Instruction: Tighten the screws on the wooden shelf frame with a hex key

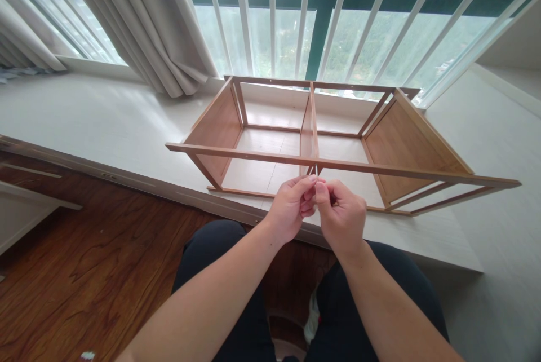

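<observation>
A brown wooden shelf frame [270,155] lies on its side on the pale window ledge, with panels at both ends and one in the middle. My left hand [292,204] and my right hand [343,212] meet just in front of its near rail, close to the middle panel. Both are closed in a pinch. Two thin pale rods [316,170] poke up from between the fingertips, one by each hand; their exact kind is too small to tell. Whether the rods touch the rail is unclear.
The ledge [105,108] ends just before my knees, above a dark wooden floor [105,255]. Behind the frame stand white window bars [273,18] and a beige curtain [143,18]. A white furniture piece [29,212] is at the left.
</observation>
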